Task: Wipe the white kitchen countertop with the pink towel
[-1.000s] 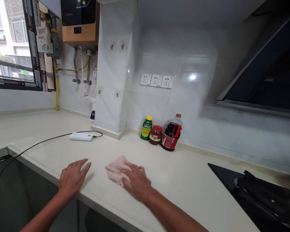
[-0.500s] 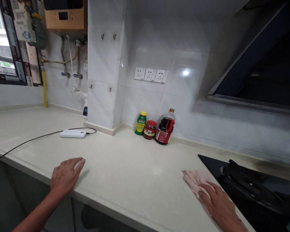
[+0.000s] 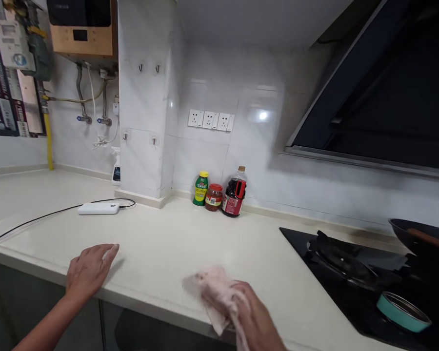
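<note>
A crumpled pale pink cloth (image 3: 216, 288) is gripped in my right hand (image 3: 258, 317), over the front part of the cream countertop (image 3: 153, 253). Motion blurs the cloth, and part of it hangs toward the counter's front edge. My left hand (image 3: 89, 270) is palm down at the front edge on the left, fingers stretched out and holding nothing. Beyond the left hand lies a white power bank (image 3: 98, 208) with a black cable plugged into it.
Against the back wall stand a green bottle with a yellow cap (image 3: 200, 189), a red-lidded jar (image 3: 213, 198) and a dark sauce bottle (image 3: 234, 195). To the right are a black gas stove (image 3: 314, 258), a teal round tin (image 3: 402, 312) and a wok (image 3: 420, 239). A range hood (image 3: 380, 97) overhangs.
My right hand has swept the cloth left, away from the stove's edge to the counter's middle front. The view has turned right, showing the wok and more of the teal tin.
</note>
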